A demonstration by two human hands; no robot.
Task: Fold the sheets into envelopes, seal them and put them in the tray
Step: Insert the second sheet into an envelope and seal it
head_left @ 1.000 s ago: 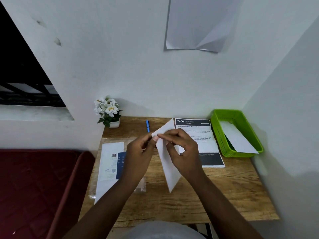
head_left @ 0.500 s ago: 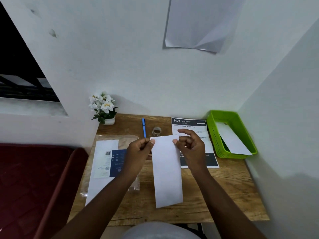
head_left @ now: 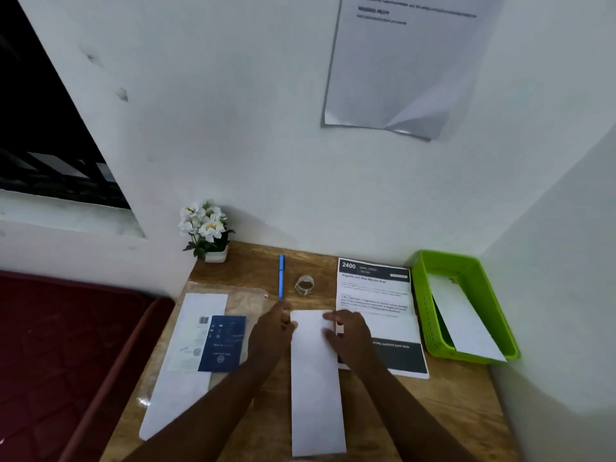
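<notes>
The folded sheet (head_left: 316,381), a long narrow white strip, lies flat on the wooden table (head_left: 433,405), its far end between the two hands. The left hand (head_left: 271,331) rests at the strip's far left corner, its fingers (head_left: 289,323) touching the edge; whether they pinch the paper or only press on it cannot be told through the blur. The right hand (head_left: 350,335) lies over the far right corner with its fingers (head_left: 328,316) stretched fairly straight onto the paper, pressing it down.

Well to the right of the right fingers, against the side wall, stands the green tray (head_left: 421,295). It holds one white folded envelope (head_left: 463,325), lying slanted along the tray with its near end riding over the near rim.

Between the right fingers and the tray lies a printed instruction sheet (head_left: 375,295). Just beyond the fingers are a small roll of clear tape (head_left: 304,285) and a blue pen (head_left: 281,276); farther off, a small pot of white flowers (head_left: 208,230). Left of the left fingers, a clear plastic sleeve (head_left: 240,295) carries white sheets (head_left: 186,388) and a dark blue card (head_left: 221,343).

Half a second ago the strip was held up off the table, pinched at its top corners by both hands; now it is down flat on the wood and the right fingers have opened out over it. The tray's contents are unchanged.
</notes>
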